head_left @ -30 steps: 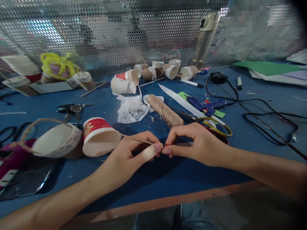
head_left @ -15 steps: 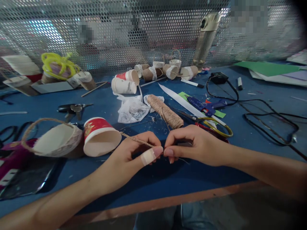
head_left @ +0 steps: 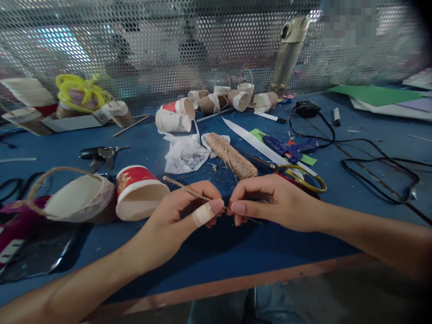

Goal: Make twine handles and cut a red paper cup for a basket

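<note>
Two hands: left (head_left: pixel 213 210), right (head_left: pixel 235 210) | grips pinched shut | both on twine (head_left: pixel 192 192)

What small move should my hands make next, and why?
I'd probably roll the right hand's fingertips slightly, with the left hand gripping steadily: both pinch the cord, which looks thick over the left fingers but ends in a thin, loose tail beyond the right.

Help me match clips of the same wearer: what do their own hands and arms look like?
Left hand: a pale plaster wrapped around the thumb. Right hand: no glove or ring visible. Left forearm and right forearm: no sleeve, watch or bracelet visible.
</note>
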Available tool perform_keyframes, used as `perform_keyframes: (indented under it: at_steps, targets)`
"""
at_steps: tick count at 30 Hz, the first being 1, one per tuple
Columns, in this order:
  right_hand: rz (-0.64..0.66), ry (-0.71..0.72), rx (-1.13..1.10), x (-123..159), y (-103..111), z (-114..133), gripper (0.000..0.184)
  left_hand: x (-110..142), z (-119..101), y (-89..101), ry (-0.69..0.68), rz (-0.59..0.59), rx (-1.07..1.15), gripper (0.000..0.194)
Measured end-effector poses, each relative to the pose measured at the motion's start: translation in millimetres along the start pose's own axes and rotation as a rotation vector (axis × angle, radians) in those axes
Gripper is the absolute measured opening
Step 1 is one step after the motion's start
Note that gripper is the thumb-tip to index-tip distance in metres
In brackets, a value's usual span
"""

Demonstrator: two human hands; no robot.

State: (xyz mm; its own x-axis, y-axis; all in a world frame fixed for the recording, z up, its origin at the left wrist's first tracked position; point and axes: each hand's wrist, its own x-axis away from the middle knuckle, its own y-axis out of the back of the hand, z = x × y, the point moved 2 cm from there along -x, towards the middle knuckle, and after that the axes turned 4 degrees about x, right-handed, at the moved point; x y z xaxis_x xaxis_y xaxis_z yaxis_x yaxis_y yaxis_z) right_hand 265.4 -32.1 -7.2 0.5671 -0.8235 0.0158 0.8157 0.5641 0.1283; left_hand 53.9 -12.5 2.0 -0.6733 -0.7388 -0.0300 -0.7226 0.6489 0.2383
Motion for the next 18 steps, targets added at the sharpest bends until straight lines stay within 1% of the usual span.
perform_keyframes:
  at_steps: [6,13,18]
  targets:
    - [0.062,0.011,-0.012,-0.7,-0.3,0.1,0.007,1.2,-1.4,-0.3,0.011,0.031,0.046,0.023]
    - [0.013,0.007,0.013,0.7,-1.7,-1.1,0.008,0.9,0.9,1.1,0.015,0.056,0.053,0.023]
    - [0.024,0.001,0.05,-0.3,-0.8,-1.3,0.01,2.3,2.9,-0.2,-0.003,0.058,0.056,0.025]
